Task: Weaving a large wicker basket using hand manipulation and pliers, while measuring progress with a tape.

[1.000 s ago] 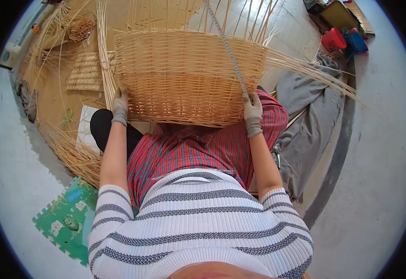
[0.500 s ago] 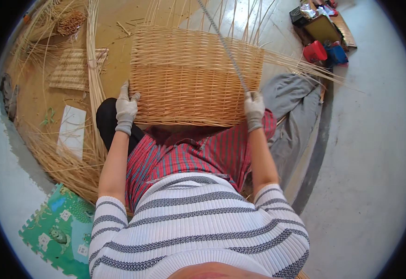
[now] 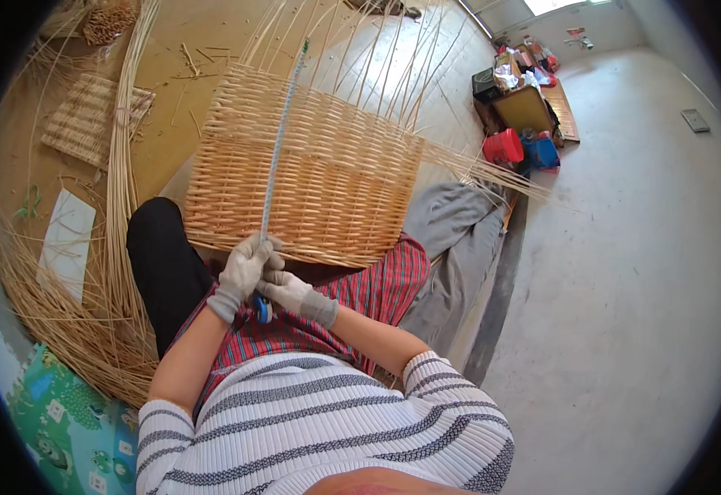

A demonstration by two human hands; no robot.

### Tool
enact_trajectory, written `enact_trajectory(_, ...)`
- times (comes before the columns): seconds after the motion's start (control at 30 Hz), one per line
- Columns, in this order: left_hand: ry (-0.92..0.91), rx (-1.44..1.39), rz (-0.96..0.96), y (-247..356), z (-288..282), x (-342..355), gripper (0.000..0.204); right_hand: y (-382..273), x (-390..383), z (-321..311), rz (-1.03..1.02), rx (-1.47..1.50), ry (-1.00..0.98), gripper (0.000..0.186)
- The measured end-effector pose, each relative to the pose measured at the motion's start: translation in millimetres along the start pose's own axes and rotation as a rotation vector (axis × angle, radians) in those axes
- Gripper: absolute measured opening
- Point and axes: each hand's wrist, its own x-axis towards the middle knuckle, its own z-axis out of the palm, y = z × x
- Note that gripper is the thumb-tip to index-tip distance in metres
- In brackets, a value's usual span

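Note:
A woven wicker panel [image 3: 303, 165] rests across my lap, with loose stakes sticking up from its far edge. A pale tape measure blade [image 3: 275, 148] lies stretched over it, from the near edge to just past the far edge. My gloved left hand [image 3: 245, 271] pinches the blade at the panel's near edge. Close against it, my gloved right hand [image 3: 289, 292] is closed at the lower end of the tape. The blue tape case [image 3: 263, 309] shows below both hands; the fingers partly hide it.
Long bundled wicker rods [image 3: 121, 157] lie to the left, near a small woven piece [image 3: 92, 120] and a white sheet [image 3: 67, 239]. Grey cloth [image 3: 451, 247] is at my right knee. Farther right stand a red container [image 3: 503, 147] and a blue one [image 3: 540, 152].
Both hands have left the panel's sides and come together at its near edge. The tape has shifted from the right side to lie along the panel's left half.

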Motion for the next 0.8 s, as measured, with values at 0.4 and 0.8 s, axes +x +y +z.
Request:
enact_trajectory(0.4, 0.238, -0.202, -0.150, -34, -7, -22, 0.050, -258, 118, -159, -0.717, -0.230, 0.773, 0.034)
enact_trajectory(0.8, 0.231, -0.010, -0.246, -35, -10, -23, 0.050, -289, 175, -208, -0.217, -0.096, 0.272, 0.045)
